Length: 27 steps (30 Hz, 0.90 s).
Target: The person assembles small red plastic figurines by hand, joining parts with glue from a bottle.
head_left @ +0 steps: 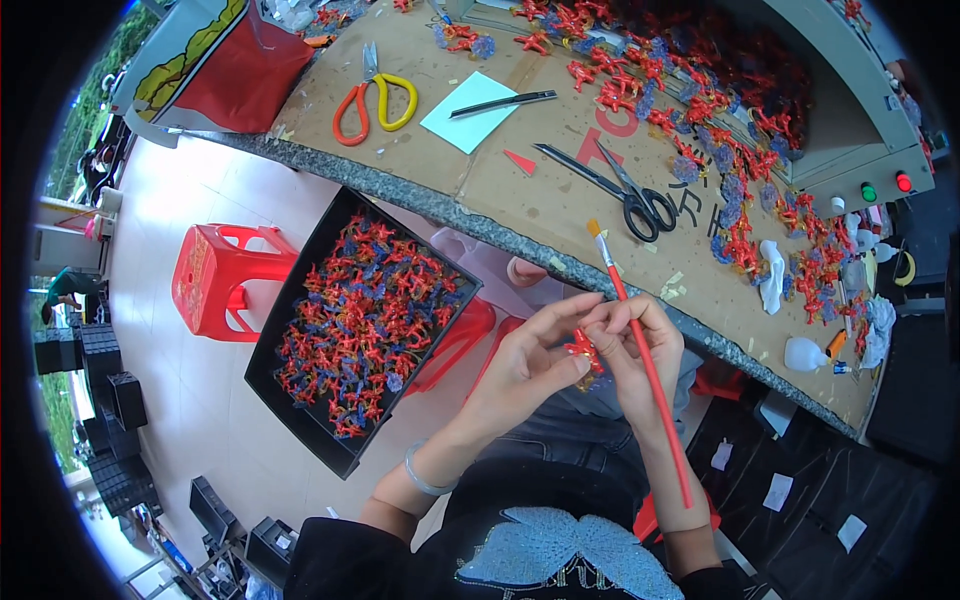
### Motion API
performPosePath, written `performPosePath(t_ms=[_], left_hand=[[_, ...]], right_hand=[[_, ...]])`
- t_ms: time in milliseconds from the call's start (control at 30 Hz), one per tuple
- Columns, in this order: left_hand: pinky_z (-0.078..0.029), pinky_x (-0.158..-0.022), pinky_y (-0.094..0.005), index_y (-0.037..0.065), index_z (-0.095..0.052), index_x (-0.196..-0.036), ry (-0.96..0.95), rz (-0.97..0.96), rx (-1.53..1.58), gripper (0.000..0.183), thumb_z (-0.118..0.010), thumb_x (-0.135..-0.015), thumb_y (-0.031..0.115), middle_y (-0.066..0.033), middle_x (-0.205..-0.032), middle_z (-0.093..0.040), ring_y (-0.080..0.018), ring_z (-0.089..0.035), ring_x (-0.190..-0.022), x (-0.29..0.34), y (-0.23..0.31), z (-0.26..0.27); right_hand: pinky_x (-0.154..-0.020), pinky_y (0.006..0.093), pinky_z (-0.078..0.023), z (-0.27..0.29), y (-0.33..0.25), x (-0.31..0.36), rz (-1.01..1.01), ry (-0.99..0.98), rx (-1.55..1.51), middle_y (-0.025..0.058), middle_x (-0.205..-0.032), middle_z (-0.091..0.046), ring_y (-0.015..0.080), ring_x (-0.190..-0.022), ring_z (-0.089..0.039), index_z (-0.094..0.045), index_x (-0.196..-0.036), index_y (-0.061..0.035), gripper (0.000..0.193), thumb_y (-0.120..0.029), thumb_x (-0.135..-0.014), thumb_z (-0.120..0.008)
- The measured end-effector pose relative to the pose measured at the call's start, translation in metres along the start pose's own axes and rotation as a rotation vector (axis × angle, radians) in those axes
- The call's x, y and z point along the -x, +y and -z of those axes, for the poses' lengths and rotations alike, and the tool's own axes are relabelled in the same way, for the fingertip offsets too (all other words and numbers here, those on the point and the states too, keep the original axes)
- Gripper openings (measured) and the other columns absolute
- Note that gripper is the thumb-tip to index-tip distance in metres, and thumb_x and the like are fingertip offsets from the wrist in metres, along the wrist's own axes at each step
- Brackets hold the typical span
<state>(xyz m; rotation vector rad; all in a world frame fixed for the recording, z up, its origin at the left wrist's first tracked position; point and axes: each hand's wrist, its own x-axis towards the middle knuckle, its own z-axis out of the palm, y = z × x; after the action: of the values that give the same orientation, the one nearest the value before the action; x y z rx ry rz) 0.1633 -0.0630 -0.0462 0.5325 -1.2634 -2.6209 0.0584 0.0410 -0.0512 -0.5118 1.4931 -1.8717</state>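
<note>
Just off the table's front edge, my left hand (532, 362) is closed with its fingertips on a small red plastic figure (581, 346), which has yellowish and bluish clear parts below. My right hand (638, 352) meets it there, thumb and fingers pressed against the same figure. A red-handled paintbrush (655, 385) is also held in my right hand, slanting across it with the tan bristles up over the table edge. Fingers cover much of the figure. Left of my hands, a black tray (262, 352) is heaped with similar red, blue and yellow figures.
On the cardboard-covered table (440, 180) lie orange-and-yellow scissors (372, 100), black scissors (640, 200), a craft knife (503, 103) on pale paper and a white bottle (803, 354). Many figures spill from a grey machine (850, 170) with lit buttons. A red stool (215, 285) stands left.
</note>
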Motion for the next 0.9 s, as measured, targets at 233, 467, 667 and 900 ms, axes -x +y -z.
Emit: performPosePath(t_ms=[233,467,667,900], left_hand=[[-0.052,-0.084,-0.0353,0.002,-0.041,-0.136,0.028,-0.010,0.251,0.043,-0.049,-0.094,0.008,-0.0190,-0.126,-0.054,-0.0243,-0.062,-0.100,0.005,0.008,0.030],[-0.053,-0.083,-0.0388,0.002,-0.042,-0.135,0.079,-0.103,0.266,0.040,-0.043,-0.095,0.007,-0.0155,-0.133,-0.048,-0.0294,-0.060,-0.107,0.013,0.009,0.053],[-0.054,-0.084,-0.0383,0.003,-0.037,-0.139,-0.004,-0.023,0.420,0.041,-0.036,-0.098,0.009,-0.0142,-0.137,-0.042,-0.0319,-0.059,-0.107,0.006,0.013,0.051],[-0.054,-0.083,-0.0337,0.001,-0.044,-0.132,-0.059,-0.034,0.242,0.036,-0.041,-0.099,0.014,-0.0110,-0.115,-0.054,-0.0236,-0.061,-0.100,0.006,0.003,0.070]], right_hand=[[-0.067,0.0252,-0.048,-0.018,-0.025,-0.038,0.243,0.005,0.411,0.0075,-0.076,-0.061,0.0137,-0.072,-0.061,-0.062,-0.097,0.0011,0.011,0.001,-0.086,-0.057],[-0.057,0.0409,-0.045,0.003,-0.098,-0.106,-0.020,0.112,1.563,0.0190,-0.067,-0.061,0.0331,-0.062,-0.060,-0.062,-0.078,0.0047,0.025,-0.020,-0.083,-0.067],[-0.063,0.0460,-0.047,0.022,-0.058,-0.139,0.230,0.165,1.734,0.0214,-0.072,-0.062,0.0399,-0.070,-0.060,-0.059,-0.076,0.0051,0.027,-0.020,-0.078,-0.070],[-0.069,0.0410,-0.047,-0.001,-0.014,-0.165,0.437,-0.131,1.244,0.0194,-0.081,-0.063,0.0341,-0.080,-0.062,-0.056,-0.088,0.0030,0.025,-0.001,-0.070,-0.072]])
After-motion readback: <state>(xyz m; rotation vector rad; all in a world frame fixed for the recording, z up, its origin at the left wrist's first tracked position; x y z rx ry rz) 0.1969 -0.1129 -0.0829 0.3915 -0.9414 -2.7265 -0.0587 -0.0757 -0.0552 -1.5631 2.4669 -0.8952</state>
